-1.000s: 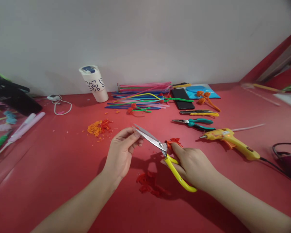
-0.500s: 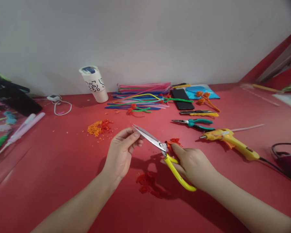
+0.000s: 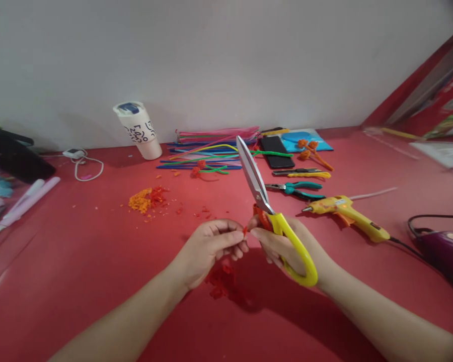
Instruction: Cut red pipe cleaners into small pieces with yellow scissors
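My right hand (image 3: 287,249) grips yellow-handled scissors (image 3: 266,201), blades shut and pointing up and away, together with a small red fuzzy piece (image 3: 262,217) tucked against the handle. My left hand (image 3: 211,246) is closed in a pinch on a tiny red bit (image 3: 244,231), its fingertips touching my right hand's fingers. Under both hands lies a scatter of red fuzzy trimmings (image 3: 221,281) on the red table (image 3: 98,281).
An orange and red trimmings pile (image 3: 145,198) lies left of centre. Behind are a white cup (image 3: 136,128), coloured pipe cleaners (image 3: 207,151), a black phone (image 3: 274,151), green pliers (image 3: 298,188), a yellow glue gun (image 3: 347,213) and a purple device (image 3: 445,249).
The scissors swung from pointing left, with my left hand on the blade tip, to pointing up. My left hand let go of the blade and now pinches a red bit by my right fingers.
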Demonstrator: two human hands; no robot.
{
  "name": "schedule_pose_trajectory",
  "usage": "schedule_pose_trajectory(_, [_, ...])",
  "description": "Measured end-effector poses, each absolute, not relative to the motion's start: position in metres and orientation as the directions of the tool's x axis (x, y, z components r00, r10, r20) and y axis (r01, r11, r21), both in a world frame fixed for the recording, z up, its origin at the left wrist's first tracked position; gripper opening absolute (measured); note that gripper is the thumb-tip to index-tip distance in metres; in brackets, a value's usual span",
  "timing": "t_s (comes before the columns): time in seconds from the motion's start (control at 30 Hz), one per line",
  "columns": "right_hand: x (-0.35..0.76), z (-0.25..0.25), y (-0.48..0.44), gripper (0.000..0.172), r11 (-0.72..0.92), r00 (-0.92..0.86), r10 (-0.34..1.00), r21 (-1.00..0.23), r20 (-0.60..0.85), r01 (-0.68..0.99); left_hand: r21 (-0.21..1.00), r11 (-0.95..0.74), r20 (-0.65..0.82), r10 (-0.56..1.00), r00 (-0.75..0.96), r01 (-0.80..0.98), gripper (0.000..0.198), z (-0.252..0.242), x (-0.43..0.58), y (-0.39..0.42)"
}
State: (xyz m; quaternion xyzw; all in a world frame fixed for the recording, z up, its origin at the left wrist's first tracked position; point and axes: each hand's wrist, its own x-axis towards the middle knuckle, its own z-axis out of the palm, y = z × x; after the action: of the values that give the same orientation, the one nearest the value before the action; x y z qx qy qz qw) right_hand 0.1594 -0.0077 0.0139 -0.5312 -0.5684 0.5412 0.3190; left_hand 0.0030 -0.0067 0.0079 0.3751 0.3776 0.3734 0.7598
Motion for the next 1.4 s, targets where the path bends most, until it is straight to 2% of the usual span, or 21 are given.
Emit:
schedule_pose_trajectory(0.17, [0.160, 0.016, -0.010, 0.017, -0.168, -0.233, 0.947, -0.958, -0.222, 0.232, 0.866, 0.456, -0.321, 0.823, 0.469, -0.208, 0.008, 0.006, 0.007, -0.008])
schedule_pose_trajectory(0.37, [0.161, 0.014, -0.010, 0.006, -0.089, -0.264, 0.947, -0.940, -0.182, 0.329, 0.958, 0.284, -0.255, 0.899, 0.356, -0.031, 0.009, 0.008, 0.008, -0.008])
schedule_pose_trajectory(0.53, [0.159, 0.009, -0.009, 0.009, 0.027, -0.277, 0.955, -0.900, -0.105, 0.435, 0.971, 0.216, -0.239, 0.912, 0.334, 0.105, 0.008, 0.004, 0.009, -0.010])
schedule_pose_trajectory(0.67, [0.161, 0.010, -0.006, 0.018, 0.076, -0.279, 0.957, -0.858, -0.081, 0.509, 0.978, 0.181, -0.204, 0.924, 0.322, 0.101, 0.005, 0.007, 0.006, -0.009])
schedule_pose_trajectory(0.73, [0.165, 0.011, -0.005, 0.024, 0.141, -0.281, 0.959, -0.777, -0.047, 0.613, 0.983, 0.176, -0.182, 0.948, 0.260, 0.046, 0.005, 0.010, 0.003, -0.006])
schedule_pose_trajectory(0.87, [0.173, 0.008, -0.003, 0.033, 0.278, -0.317, 0.948, -0.491, 0.003, 0.826, 0.975, 0.163, -0.158, 0.986, 0.046, -0.153, 0.007, 0.013, -0.005, 0.001])
schedule_pose_trajectory(0.97, [0.176, 0.002, -0.004, 0.036, 0.358, -0.371, 0.928, -0.312, 0.017, 0.880, 0.959, 0.112, -0.124, 0.992, -0.030, -0.260, 0.006, 0.012, -0.010, 0.004])
schedule_pose_trajectory(1.07, [0.177, -0.003, -0.006, 0.039, 0.427, -0.426, 0.904, -0.175, 0.046, 0.887, 0.956, 0.053, -0.073, 0.996, -0.057, -0.290, 0.003, 0.012, -0.014, 0.006])
schedule_pose_trajectory(1.2, [0.178, -0.005, -0.006, 0.040, 0.466, -0.461, 0.885, -0.095, 0.069, 0.880, 0.956, 0.011, -0.038, 0.996, -0.083, -0.295, 0.002, 0.011, -0.017, 0.007])
schedule_pose_trajectory(1.4, [0.178, -0.007, -0.005, 0.040, 0.483, -0.477, 0.874, -0.052, 0.094, 0.874, 0.957, -0.002, -0.027, 0.995, -0.095, -0.289, 0.003, 0.012, -0.018, 0.007])
